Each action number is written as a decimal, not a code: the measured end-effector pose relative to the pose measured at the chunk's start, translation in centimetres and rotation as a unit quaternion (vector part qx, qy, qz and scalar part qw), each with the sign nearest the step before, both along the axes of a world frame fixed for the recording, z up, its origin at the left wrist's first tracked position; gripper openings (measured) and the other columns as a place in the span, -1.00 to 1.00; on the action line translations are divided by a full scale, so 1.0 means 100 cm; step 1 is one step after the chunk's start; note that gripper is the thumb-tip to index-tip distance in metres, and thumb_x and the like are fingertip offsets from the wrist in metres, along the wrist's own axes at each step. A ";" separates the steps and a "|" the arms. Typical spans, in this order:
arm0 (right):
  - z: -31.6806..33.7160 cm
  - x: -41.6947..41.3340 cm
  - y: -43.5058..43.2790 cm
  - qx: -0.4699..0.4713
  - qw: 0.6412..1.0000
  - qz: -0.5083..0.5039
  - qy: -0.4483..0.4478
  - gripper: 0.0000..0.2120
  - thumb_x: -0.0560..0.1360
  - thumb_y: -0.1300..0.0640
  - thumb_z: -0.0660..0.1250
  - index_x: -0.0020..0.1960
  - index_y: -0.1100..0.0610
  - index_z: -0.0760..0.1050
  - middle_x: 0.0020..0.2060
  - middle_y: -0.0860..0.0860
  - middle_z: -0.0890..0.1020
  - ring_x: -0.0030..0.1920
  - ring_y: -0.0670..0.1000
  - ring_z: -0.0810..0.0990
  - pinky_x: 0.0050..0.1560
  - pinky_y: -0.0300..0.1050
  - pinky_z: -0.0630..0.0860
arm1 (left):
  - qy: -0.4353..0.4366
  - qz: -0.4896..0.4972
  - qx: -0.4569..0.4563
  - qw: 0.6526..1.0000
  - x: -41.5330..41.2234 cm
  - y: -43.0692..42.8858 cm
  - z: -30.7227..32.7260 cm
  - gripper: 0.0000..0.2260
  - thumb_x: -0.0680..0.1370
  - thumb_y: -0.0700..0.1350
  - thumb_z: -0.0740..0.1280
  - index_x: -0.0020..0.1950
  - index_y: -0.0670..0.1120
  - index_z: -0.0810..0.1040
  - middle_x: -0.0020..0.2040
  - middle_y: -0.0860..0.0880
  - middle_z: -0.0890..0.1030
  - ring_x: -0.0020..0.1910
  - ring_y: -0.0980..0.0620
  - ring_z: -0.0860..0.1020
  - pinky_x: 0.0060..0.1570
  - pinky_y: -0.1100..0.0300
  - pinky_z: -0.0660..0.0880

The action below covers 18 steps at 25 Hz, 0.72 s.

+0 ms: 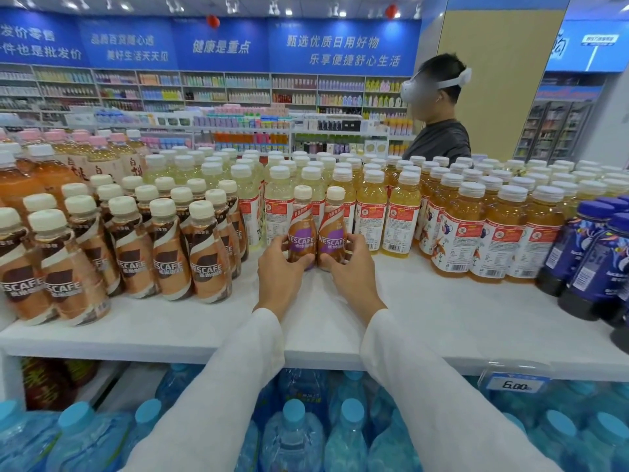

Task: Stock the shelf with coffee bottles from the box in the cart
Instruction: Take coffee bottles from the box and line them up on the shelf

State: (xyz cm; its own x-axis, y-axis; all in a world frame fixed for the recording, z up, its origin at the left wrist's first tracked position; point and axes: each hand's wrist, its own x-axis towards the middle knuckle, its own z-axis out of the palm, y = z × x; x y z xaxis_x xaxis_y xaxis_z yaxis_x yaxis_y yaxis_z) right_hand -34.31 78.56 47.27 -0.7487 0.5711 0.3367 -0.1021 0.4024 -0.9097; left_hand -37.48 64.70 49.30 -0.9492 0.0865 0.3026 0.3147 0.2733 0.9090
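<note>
Top shelf: white, with a wide bare strip across the middle and front.
Brown-label coffee bottles: big block on the left, several rows deep, upright, reaching near the front edge. That part looks stocked.
Yellow tea bottles: rows at the back behind the bare strip. Dark blue bottles stand at far right.
Water bottles: on the level below, not part of the task.
Cart and box: not in view, so I can't tell how many bottles are left to bring.

Left purple-label bottle and right purple-label bottle: upright, side by side and touching, just in front of the tea row and near the brown block. Their bases seem down on the shelf, though the hands partly hide them.
Left hand: grip clamped round the lower body of the left purple-label bottle, fingers curled on its outer side.
Right hand: same hold on the right purple-label bottle.

Progress, as a judgement: these are the only two purple-label bottles in the bare strip, so this section has barely begun. Left to do: let go of the pair, fetch more from the box and fill rows forward across the bare strip.
</note>
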 end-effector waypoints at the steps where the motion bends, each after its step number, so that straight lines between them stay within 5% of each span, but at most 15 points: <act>1: 0.000 0.000 0.000 -0.001 1.000 0.000 0.001 -0.46 0.40 0.06 0.57 0.24 -0.14 0.35 0.21 -0.05 0.58 0.16 -0.02 0.61 0.20 0.03 0.61 | 0.001 0.001 -0.002 1.000 0.000 0.000 0.000 -0.42 0.45 -0.05 0.57 0.42 -0.09 0.48 0.28 -0.06 0.63 0.21 -0.04 0.60 0.17 0.14 0.50; 5: 0.001 -0.001 -0.001 -0.010 1.000 0.000 -0.006 -0.42 0.42 0.10 0.57 0.33 -0.04 0.37 0.24 -0.02 0.58 0.20 0.02 0.60 0.23 0.04 0.59 | 0.003 0.002 -0.012 1.000 0.000 0.000 -0.001 -0.40 0.46 -0.03 0.56 0.45 -0.08 0.45 0.30 -0.06 0.61 0.23 -0.04 0.58 0.21 0.08 0.51; 9: 0.006 0.009 -0.005 -0.033 0.998 -0.003 -0.045 -0.19 0.44 0.07 0.56 0.56 0.06 0.20 0.43 0.06 0.46 0.39 0.10 0.48 0.38 0.09 0.47 | -0.016 0.011 -0.037 0.999 -0.002 -0.002 -0.004 -0.25 0.42 0.06 0.58 0.52 -0.07 0.36 0.37 -0.08 0.54 0.32 -0.11 0.53 0.30 -0.09 0.51; 14: 0.015 0.078 -0.020 0.014 0.994 0.024 -0.107 -0.35 0.53 0.04 0.46 0.52 0.09 0.26 0.41 0.05 0.48 0.36 0.06 0.48 0.36 0.00 0.46 | -0.044 0.025 -0.102 0.993 0.031 -0.021 -0.009 -0.33 0.50 0.14 0.48 0.51 -0.09 0.35 0.42 -0.11 0.50 0.35 -0.13 0.49 0.34 -0.11 0.46; 18: 0.012 0.154 -0.039 0.018 0.996 0.068 -0.062 -0.52 0.58 0.00 0.40 0.44 0.01 0.36 0.33 -0.08 0.53 0.29 -0.05 0.52 0.32 -0.13 0.46 | -0.017 0.045 -0.073 0.996 0.105 -0.050 -0.012 -0.52 0.58 0.11 0.38 0.44 -0.05 0.44 0.38 -0.01 0.54 0.31 -0.03 0.52 0.34 -0.02 0.45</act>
State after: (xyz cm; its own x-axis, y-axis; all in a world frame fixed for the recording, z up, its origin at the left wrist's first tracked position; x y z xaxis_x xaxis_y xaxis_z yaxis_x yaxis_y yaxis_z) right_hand -18.92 74.68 48.51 -0.8554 0.4503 0.2559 -0.0465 0.4254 -0.9038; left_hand -26.99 59.66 48.08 -0.9645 0.0407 0.2608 0.2526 0.4286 0.8675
